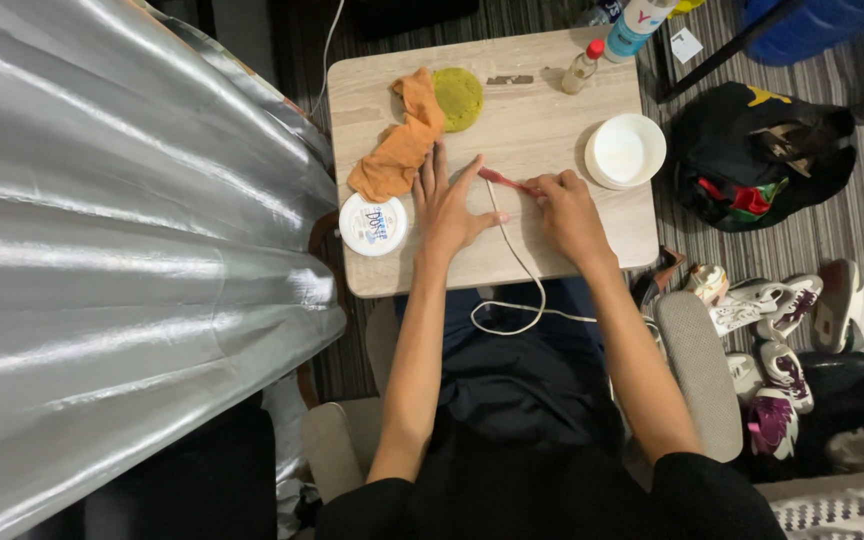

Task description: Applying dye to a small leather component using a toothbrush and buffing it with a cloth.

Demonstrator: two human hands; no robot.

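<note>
**A:** Where is the red stick thing?

**B:** The thin red tool (504, 181) lies near the middle of the surface (532, 130). The right hand (569, 212) pinches its right end, so that grip is closed on the tool. The tool's long way runs left and a bit toward the far edge, away from the grip.

**A:** And the left hand?

**B:** The left hand (449, 205) lies flat with fingers spread wide. It holds nothing. Its thumb points at the tool's free tip, very near it. I cannot tell if they touch.

**A:** Which hand is nearer the white cord?

**B:** The white cord (514, 262) runs between the two hands, from near the tool down over the near edge into a loop on the lap. Both hands are just beside it.

**A:** Count the things for me.

**B:** One red tool, one cord. One orange cloth (402, 145) and one green round pad (458, 97) toward the far left corner. One white tub with a lid (373, 224) by the left edge. One white bowl (625, 150) by the right edge. Two bottles (612, 45) at the far right corner.
</note>
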